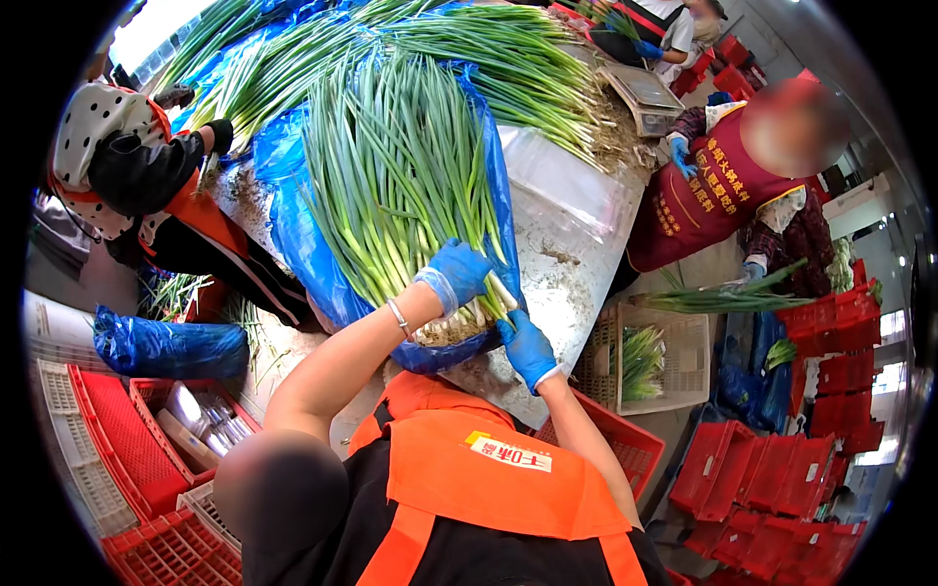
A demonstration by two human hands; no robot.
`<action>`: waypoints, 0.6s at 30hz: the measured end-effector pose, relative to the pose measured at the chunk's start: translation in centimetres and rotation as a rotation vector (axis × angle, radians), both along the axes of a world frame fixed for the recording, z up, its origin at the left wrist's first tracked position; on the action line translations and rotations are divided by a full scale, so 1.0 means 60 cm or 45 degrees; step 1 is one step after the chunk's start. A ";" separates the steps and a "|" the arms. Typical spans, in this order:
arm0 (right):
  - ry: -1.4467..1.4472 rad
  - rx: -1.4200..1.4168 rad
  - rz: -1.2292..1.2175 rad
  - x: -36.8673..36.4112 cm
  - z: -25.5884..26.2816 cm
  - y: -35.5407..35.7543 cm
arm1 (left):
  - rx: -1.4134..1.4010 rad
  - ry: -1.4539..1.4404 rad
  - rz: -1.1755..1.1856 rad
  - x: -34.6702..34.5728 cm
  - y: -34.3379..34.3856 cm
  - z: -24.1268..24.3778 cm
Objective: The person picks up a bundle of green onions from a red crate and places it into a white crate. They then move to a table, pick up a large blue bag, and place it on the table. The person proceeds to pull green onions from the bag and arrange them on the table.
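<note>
A large heap of green onions (399, 183) lies on an opened blue plastic bag (286, 190), with its leaves pointing away from me and its roots towards me. My left hand (456, 272), in a blue glove, is closed around a few stalks at the near right of the heap. Just right of it, the thick white stem of a green onion (503, 291) sticks out. My right hand (529, 347), also gloved in blue, has its fingers at the root end of these stalks, beside the bag's near edge. Its fingertips are partly hidden.
Clear plastic sheets (564, 179) and soil lie on the metal table (546, 282). A scale (643, 95) stands farther back. Co-workers stand left and right; the right one holds green onions (725, 297) above a beige crate (696, 366). Red crates (755, 469) flank me.
</note>
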State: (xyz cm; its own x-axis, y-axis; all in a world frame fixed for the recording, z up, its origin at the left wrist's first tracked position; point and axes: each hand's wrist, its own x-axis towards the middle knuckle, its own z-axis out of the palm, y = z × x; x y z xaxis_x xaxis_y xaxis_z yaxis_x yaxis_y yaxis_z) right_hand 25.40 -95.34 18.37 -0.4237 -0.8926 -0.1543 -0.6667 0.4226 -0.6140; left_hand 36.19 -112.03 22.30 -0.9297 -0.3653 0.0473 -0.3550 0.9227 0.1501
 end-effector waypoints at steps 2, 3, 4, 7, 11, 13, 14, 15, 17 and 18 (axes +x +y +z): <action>0.073 0.032 0.022 0.005 0.016 0.001 | 0.062 0.005 0.017 0.001 0.002 0.000; 0.099 0.030 0.028 0.008 0.022 0.000 | 0.080 0.023 0.037 0.003 -0.001 -0.007; 0.124 0.027 0.035 0.012 0.027 -0.001 | 0.099 0.041 0.057 0.005 -0.002 -0.013; 0.157 0.050 -0.006 0.018 0.039 -0.008 | 0.241 0.270 0.215 0.007 0.020 -0.020; 0.116 -0.078 -0.007 -0.003 0.021 -0.011 | 0.459 0.362 0.102 0.016 0.110 0.021; 0.004 -0.073 -0.010 -0.012 0.027 -0.011 | 0.532 0.402 0.088 0.039 0.099 0.037; -0.052 -0.090 -0.020 -0.010 0.044 -0.015 | 0.571 0.420 0.083 0.056 0.091 0.041; -0.107 -0.101 -0.030 -0.005 0.054 -0.015 | 0.586 0.470 0.174 0.068 0.082 0.047; -0.006 -0.178 -0.020 0.002 0.045 -0.024 | 0.727 0.592 0.349 0.077 0.062 0.047; 0.005 -0.166 -0.014 0.006 0.046 -0.034 | 0.752 0.644 0.337 0.077 0.069 0.054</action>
State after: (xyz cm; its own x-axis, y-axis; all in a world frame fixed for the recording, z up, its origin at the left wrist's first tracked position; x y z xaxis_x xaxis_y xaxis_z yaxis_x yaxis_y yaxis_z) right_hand 25.77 -97.40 21.11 -0.4337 -0.9004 -0.0354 -0.6651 0.3463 -0.6616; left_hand 40.82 -107.92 25.57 -0.7271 -0.6654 0.1689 -0.3087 0.5367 0.7852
